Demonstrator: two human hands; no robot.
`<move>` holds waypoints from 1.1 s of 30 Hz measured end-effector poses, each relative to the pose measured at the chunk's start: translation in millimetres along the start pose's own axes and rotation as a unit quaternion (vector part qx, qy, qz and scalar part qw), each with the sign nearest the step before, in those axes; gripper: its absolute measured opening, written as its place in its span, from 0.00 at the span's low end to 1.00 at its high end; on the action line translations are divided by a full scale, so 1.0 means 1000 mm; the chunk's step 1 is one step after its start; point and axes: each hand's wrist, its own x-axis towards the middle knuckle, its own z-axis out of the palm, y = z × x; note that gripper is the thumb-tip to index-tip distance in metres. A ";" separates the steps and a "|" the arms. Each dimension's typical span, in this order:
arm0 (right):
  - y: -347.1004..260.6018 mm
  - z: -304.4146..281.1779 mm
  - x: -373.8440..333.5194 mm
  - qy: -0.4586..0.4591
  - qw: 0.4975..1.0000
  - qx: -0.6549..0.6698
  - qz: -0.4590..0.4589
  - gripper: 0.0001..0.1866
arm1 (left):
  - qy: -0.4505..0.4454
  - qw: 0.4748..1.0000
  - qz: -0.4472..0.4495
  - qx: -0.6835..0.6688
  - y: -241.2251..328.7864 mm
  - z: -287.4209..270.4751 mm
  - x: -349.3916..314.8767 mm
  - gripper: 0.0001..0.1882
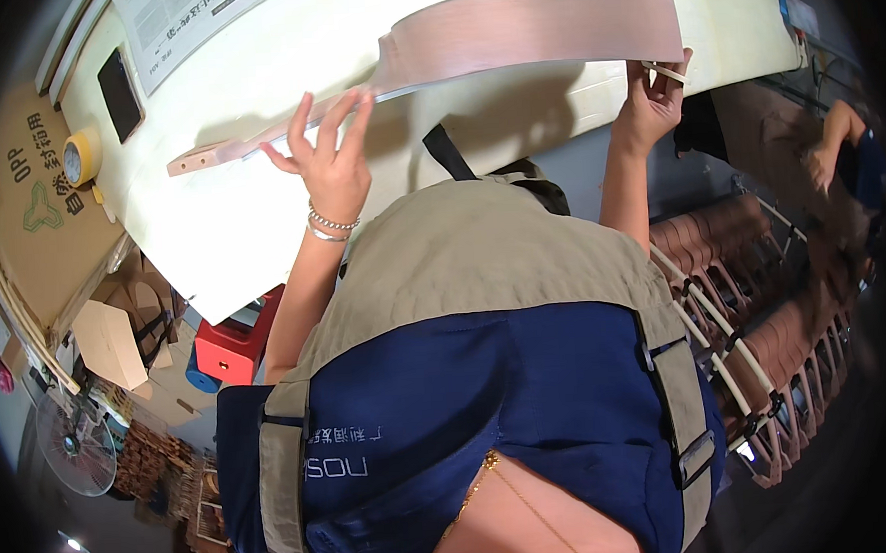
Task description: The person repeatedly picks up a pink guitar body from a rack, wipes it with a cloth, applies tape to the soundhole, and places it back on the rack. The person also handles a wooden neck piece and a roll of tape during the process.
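The wearer's khaki-and-navy garment [492, 264] occupies the lower centre and hides part of the near edge of the tabletop [234, 209]. To the right, a rack [769, 380] carries rows of brown, instrument-shaped wooden pieces; another person's arm [837, 141] is located above it. At the left, a printed cardboard sheet or box [46, 247] stands beside the tabletop; a fan [76, 441] is positioned lower down. A red case [231, 346] sits below the tabletop's near left corner. On the tabletop, in descending size, are a printed sheet [185, 35], a dark phone [120, 93] and, at the left edge, a yellow tape roll [79, 158].

The tabletop is cream-coloured and brightly lit, with cast shadows below the workpiece. The surrounding room is dim.

The guitar-shaped wooden workpiece [540, 26] extends across the upper centre, its curved side wall facing the wearer, body to the right, neck to the left. Whether it rests on the tabletop cannot be determined.

The left hand [335, 172] is unclenched, fingers spread, fingertips at the neck. The right hand [653, 115] grips a pale stick [666, 72] between bent fingers, at the body's right end.
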 end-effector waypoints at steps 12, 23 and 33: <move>0.017 -0.001 -0.001 0.034 0.999 0.001 0.019 0.42 | 0.020 0.993 0.116 0.014 0.013 0.012 0.019 0.11; 0.056 -0.008 -0.020 0.028 0.985 0.016 0.171 0.47 | -0.021 0.984 0.175 -0.014 0.066 0.020 0.058 0.17; 0.010 0.019 -0.010 -0.003 0.984 0.026 0.177 0.60 | -0.209 0.958 0.102 -0.166 0.096 -0.007 0.166 0.46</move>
